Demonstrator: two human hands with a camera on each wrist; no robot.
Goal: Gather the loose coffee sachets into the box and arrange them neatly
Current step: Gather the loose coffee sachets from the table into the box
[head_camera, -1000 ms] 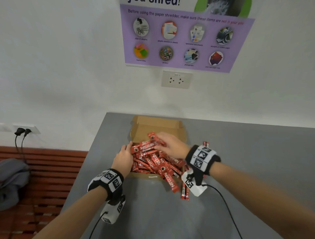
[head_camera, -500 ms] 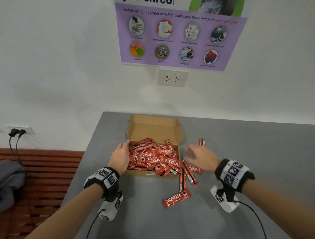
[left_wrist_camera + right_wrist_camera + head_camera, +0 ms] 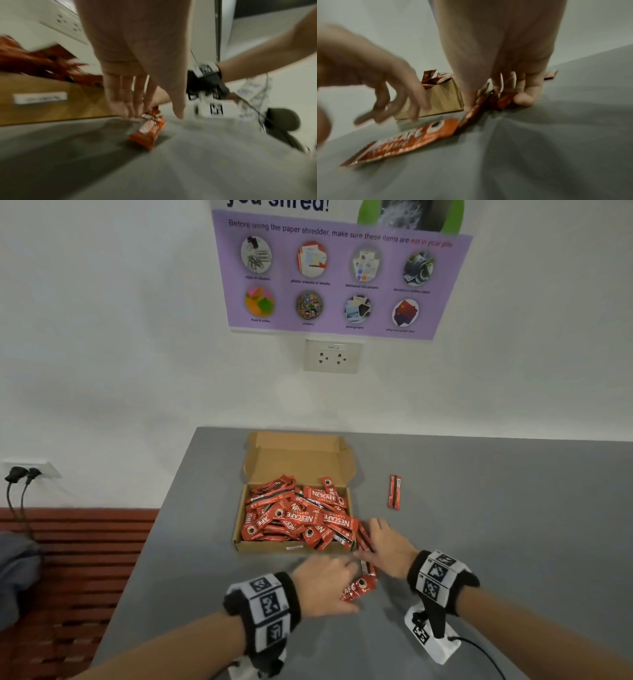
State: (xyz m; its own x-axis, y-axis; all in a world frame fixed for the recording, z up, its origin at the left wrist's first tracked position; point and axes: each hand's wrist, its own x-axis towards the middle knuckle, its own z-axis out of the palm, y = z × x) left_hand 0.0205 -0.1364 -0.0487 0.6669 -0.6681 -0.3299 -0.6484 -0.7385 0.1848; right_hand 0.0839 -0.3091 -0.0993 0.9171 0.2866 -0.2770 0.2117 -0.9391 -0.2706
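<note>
Right now the right hand is down on the grey table just off the near right corner of the cardboard box, its thumb and fingers curled around a few red sachets that stand bunched on edge against the tabletop. Just to that hand's left, and touching the bunch at one end, a single sachet lies flat on the table with its label up. The left hand hovers over this flat sachet with fingers extended downward and loosely spread; the wrist view is blurred, so I cannot tell whether the fingertips touch it, but they are not closed around it. Beyond both hands, the box sits open with its lid folded back, heaped with an untidy pile of sachets lying at many angles, some overhanging the right wall. Farther out past the right hand, well apart from the box, a lone sachet pair lies on the table.
</note>
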